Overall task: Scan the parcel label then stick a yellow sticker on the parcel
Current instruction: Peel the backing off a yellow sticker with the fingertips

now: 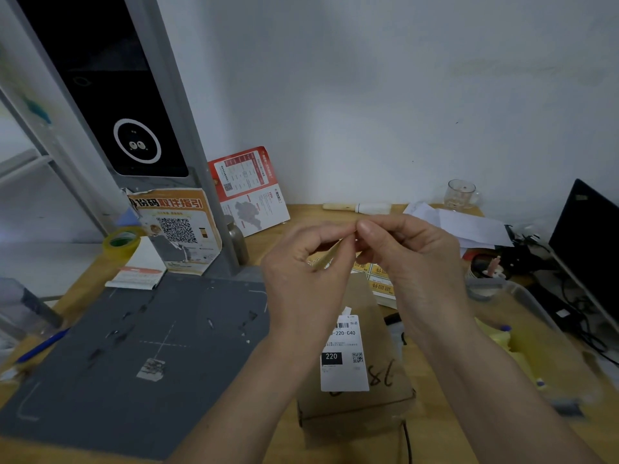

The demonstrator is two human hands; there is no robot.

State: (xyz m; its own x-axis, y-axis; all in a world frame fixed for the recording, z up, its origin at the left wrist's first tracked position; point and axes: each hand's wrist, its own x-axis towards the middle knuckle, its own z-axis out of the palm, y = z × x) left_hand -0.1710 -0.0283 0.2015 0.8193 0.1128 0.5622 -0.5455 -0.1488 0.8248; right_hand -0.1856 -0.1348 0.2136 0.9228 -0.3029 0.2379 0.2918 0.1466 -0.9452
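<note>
Both our hands are raised together above the parcel. Our left hand has its fingers curled and pinches a small yellowish sticker sheet between thumb and forefinger. Our right hand pinches the top edge of the same sheet, fingertip against fingertip with the left; we cannot tell if a sticker is already peeled off.

The parcel is a brown cardboard box lying on the bench, under our wrists. On its top sits a white label where we read "220-C40", a black field with "220", a barcode and a small QR code. Beside the label, handwritten digits look like "38". Behind the parcel lie yellow sticker sheets with red characters, too blurred to read. Left of the parcel is a dark grey scanner base, and on its post an orange poster with a large QR code.
</note>
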